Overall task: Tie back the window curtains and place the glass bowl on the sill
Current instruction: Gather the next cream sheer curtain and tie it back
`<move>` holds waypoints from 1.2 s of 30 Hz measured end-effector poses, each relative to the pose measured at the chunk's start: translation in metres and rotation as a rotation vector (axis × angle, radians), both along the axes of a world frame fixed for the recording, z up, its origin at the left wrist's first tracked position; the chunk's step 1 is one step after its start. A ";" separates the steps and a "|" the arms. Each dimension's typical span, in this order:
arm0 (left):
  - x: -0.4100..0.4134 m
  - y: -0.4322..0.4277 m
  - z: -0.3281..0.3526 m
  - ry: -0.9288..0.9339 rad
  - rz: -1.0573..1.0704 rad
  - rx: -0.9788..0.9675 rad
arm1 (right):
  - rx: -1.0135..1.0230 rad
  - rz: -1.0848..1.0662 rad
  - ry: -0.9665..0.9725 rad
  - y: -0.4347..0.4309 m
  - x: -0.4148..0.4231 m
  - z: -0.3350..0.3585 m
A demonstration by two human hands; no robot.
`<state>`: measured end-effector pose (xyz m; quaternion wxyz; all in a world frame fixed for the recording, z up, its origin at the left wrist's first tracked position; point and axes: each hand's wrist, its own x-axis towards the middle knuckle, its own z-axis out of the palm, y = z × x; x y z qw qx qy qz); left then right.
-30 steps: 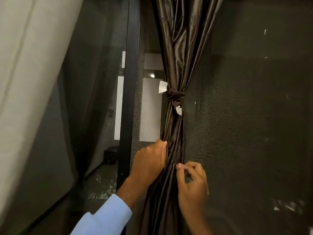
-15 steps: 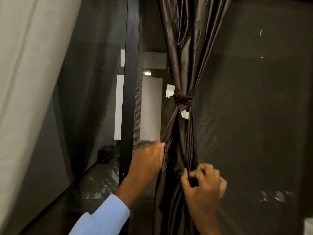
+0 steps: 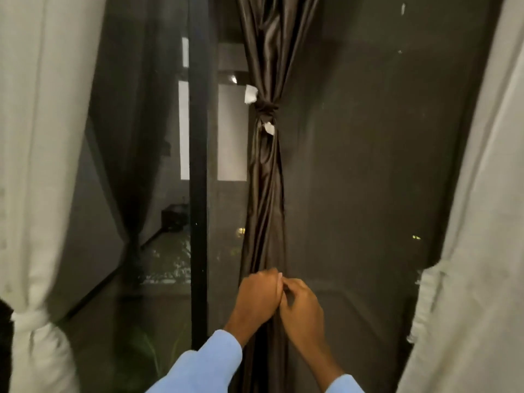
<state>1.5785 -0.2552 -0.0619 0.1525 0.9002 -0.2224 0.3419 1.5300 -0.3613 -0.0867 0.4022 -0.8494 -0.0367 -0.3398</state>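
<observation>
A dark brown satin curtain [image 3: 266, 177] hangs gathered in the middle of the window, bound by a knotted brown tie [image 3: 265, 106] with two white tags. Low on its bundle, my left hand [image 3: 256, 296] and my right hand [image 3: 302, 310] meet, both pinching its folds. A pale curtain [image 3: 37, 154] on the left is tied near its bottom. Another pale curtain [image 3: 476, 222] hangs on the right. No glass bowl or sill shows.
A black vertical window frame bar [image 3: 198, 177] stands just left of the brown curtain. Dark glass [image 3: 368, 165] with reflections fills the space behind. Green leaves [image 3: 153, 353] show faintly low down behind the glass.
Both hands slid down the brown curtain and came together on its folds. The view has pulled back, so both pale side curtains now show.
</observation>
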 end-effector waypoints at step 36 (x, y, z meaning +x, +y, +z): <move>-0.117 -0.382 -0.118 0.418 -0.631 -0.088 | -0.096 -0.269 0.377 -0.389 -0.177 -0.107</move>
